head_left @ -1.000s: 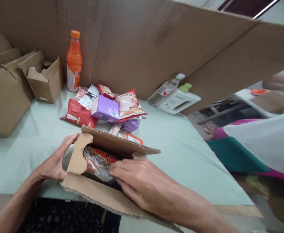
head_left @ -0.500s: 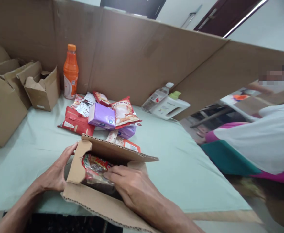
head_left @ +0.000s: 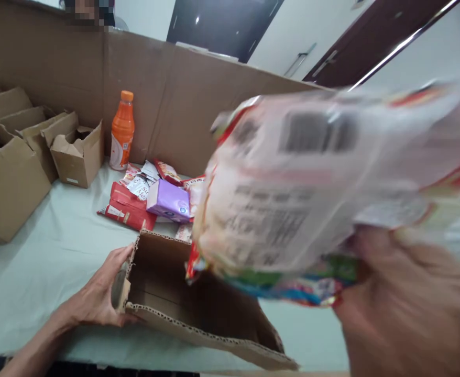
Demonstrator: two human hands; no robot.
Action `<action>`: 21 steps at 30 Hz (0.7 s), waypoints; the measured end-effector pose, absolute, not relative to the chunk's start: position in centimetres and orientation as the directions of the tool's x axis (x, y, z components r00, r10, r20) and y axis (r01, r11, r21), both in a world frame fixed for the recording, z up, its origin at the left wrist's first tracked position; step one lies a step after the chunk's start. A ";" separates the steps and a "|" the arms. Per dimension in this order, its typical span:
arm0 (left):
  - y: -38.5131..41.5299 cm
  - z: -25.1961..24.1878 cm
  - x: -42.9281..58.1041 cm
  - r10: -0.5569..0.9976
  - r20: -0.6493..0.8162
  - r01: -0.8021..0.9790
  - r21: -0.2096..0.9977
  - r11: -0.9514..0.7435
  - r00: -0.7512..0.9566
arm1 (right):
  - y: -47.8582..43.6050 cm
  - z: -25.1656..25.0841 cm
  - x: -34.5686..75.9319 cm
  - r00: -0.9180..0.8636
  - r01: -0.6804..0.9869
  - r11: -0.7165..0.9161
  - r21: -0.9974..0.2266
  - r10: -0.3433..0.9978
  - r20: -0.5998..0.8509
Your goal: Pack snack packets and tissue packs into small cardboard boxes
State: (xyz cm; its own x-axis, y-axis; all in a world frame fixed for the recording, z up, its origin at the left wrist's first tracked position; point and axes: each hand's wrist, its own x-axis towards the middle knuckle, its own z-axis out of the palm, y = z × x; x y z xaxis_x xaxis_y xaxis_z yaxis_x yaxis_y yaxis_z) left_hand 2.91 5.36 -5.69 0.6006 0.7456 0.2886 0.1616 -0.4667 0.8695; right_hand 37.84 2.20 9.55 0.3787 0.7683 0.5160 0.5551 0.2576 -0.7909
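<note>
My right hand (head_left: pixel 406 303) is raised close to the camera, blurred, gripping a large noodle packet (head_left: pixel 312 193) with its printed back facing me. The packet hangs above the open cardboard box (head_left: pixel 198 319) at the table's near edge. My left hand (head_left: pixel 100 293) holds the box's left flap, fingers curled on its edge. Nothing shows inside the box where I can see in.
A pile of snack packets (head_left: pixel 135 204) with a purple pack (head_left: pixel 169 200) lies behind the box on the pale green table (head_left: pixel 49 246). An orange drink bottle (head_left: pixel 121 131) stands by the cardboard wall (head_left: pixel 183 110). Several open cardboard boxes (head_left: pixel 13 157) sit at the left.
My right hand has pulled the noodle packet out of the box and lifted it up near the camera. The left hand stays on the box's left flap.
</note>
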 end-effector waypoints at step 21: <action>4.9 -6.9 2.8 0.732 0.283 0.128 0.884 -0.450 0.619 | 16.2 1.9 36.8 -0.094 0.854 0.384 -0.351 0.777 0.622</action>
